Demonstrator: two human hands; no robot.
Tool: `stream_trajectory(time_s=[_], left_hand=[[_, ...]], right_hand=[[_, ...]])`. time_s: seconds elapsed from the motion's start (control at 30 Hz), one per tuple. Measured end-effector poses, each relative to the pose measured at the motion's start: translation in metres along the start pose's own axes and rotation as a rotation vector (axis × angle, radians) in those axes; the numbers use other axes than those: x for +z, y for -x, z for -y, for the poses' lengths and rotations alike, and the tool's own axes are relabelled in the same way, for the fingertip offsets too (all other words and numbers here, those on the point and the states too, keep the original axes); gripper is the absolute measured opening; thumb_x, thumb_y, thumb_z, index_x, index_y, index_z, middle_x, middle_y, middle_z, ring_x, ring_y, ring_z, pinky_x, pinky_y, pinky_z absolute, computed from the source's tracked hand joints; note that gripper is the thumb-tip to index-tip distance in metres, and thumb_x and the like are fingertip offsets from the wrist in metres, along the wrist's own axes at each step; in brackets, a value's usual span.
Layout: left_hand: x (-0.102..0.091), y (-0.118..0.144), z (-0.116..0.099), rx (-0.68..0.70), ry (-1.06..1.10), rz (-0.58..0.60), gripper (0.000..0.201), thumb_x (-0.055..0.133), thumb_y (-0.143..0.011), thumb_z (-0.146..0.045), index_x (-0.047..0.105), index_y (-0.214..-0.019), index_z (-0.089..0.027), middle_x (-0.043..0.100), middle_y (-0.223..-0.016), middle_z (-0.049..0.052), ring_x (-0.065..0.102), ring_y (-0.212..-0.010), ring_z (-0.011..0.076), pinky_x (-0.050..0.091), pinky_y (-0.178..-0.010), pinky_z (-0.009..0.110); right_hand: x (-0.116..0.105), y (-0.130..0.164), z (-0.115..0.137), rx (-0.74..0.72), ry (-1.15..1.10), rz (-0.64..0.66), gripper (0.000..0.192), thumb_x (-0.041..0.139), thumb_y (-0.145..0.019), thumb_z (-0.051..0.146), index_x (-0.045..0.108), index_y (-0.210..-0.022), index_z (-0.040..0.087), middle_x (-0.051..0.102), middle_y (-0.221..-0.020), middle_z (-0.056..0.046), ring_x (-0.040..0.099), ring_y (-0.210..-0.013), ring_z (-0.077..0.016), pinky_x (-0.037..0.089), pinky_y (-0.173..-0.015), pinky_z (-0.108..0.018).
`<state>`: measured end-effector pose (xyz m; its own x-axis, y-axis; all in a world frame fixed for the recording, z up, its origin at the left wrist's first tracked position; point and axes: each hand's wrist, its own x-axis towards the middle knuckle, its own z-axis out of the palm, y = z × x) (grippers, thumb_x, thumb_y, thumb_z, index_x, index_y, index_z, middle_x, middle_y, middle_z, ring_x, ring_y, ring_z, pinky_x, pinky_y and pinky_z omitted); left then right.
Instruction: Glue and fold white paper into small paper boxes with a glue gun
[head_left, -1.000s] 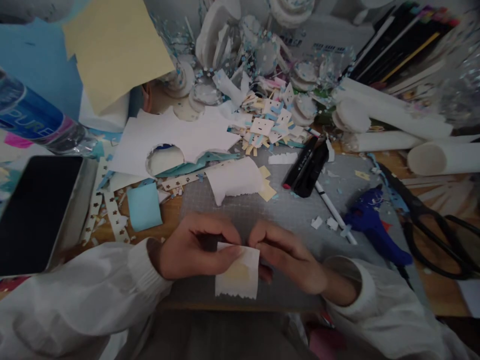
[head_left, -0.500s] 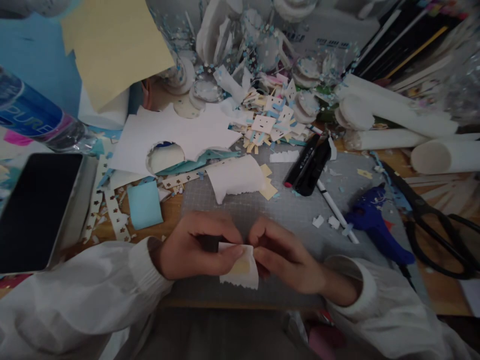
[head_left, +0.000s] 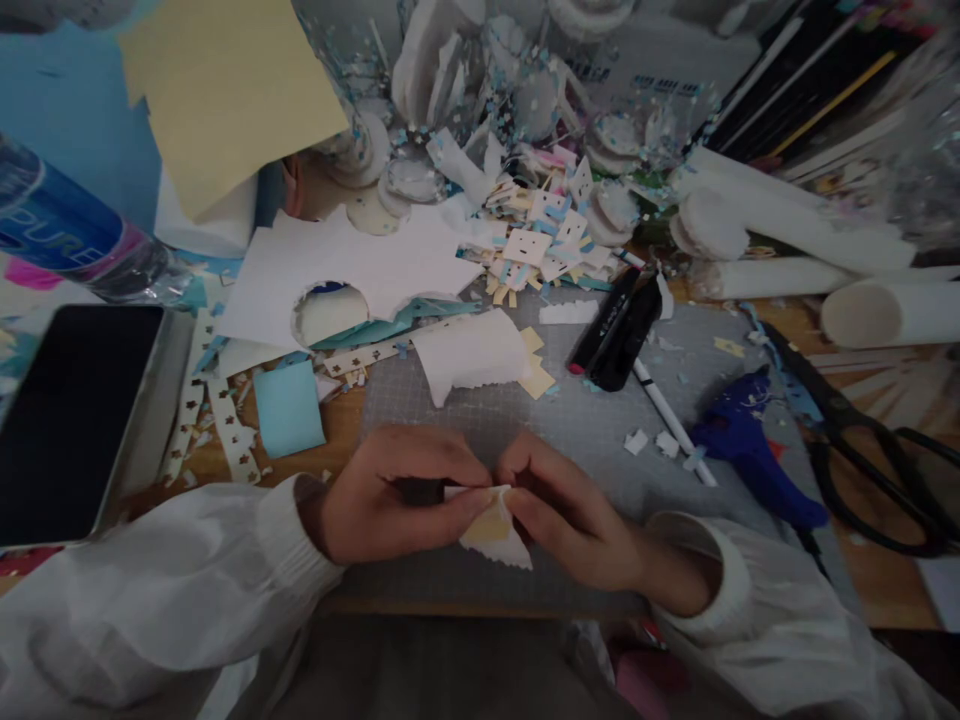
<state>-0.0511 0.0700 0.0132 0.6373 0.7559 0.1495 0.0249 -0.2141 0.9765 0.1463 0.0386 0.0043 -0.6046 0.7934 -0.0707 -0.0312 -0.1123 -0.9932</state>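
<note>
Between my hands is a small torn piece of white paper with a pale yellow patch on it. My left hand pinches its upper left part between thumb and fingers. On the other side, my right hand pinches the upper right edge, its thumb close to the left thumb. The paper's ragged lower edge hangs free, above the near part of the grey cutting mat. Just beyond the hands lies a curled white paper piece, with a yellow paper cutout beside it.
Right of the hands lie a white stick, a blue glue gun and black scissors. A black marker is farther back, near a heap of small paper figures. A phone and a water bottle stand left.
The white paper has tilted, its lower edge swinging to the right, and its top is now creased between the thumbs. Both hands have come slightly closer together.
</note>
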Motion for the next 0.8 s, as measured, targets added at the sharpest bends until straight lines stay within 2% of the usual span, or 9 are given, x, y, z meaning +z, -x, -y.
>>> stream_trajectory(time_s=[0.43,0.57,0.67,0.8], left_hand=[[-0.0007,0.0013,-0.0005,0.001,0.057,0.038,0.013,0.059,-0.085,-0.012,0.071,-0.085,-0.017,0.064,-0.067,0.004,0.059,-0.06,0.0135,0.046,-0.056,0.024],[-0.0008,-0.0014,-0.0029,-0.029,0.168,-0.015,0.014,0.06,-0.085,-0.01,0.072,-0.083,-0.017,0.064,-0.065,0.003,0.06,-0.06,0.0136,0.048,-0.056,0.025],[0.0001,-0.0029,-0.0038,-0.043,0.215,-0.051,0.015,0.06,-0.084,-0.01,0.073,-0.083,-0.017,0.065,-0.063,0.002,0.06,-0.059,0.0135,0.048,-0.056,0.024],[0.0011,-0.0034,-0.0037,-0.024,0.206,-0.095,0.015,0.06,-0.084,-0.007,0.073,-0.081,-0.014,0.066,-0.062,0.003,0.059,-0.057,0.0123,0.047,-0.054,0.022]], right_hand=[[0.0016,-0.0008,-0.0025,0.019,-0.024,-0.025,0.016,0.044,-0.095,0.033,0.039,-0.084,0.023,0.038,-0.065,0.006,0.035,-0.051,-0.0072,0.029,-0.045,-0.02],[-0.0006,-0.0009,-0.0005,0.017,-0.106,-0.016,0.022,0.042,-0.097,0.04,0.041,-0.083,0.022,0.042,-0.067,0.005,0.039,-0.055,-0.0082,0.033,-0.048,-0.02],[-0.0036,-0.0012,0.0016,-0.008,-0.032,0.001,0.032,0.032,-0.099,0.044,0.042,-0.078,0.021,0.047,-0.066,0.003,0.043,-0.058,-0.0098,0.038,-0.054,-0.023],[-0.0051,-0.0018,0.0015,-0.041,0.086,0.03,0.034,0.035,-0.098,0.041,0.042,-0.071,0.02,0.042,-0.06,0.004,0.039,-0.054,-0.0092,0.034,-0.05,-0.023]])
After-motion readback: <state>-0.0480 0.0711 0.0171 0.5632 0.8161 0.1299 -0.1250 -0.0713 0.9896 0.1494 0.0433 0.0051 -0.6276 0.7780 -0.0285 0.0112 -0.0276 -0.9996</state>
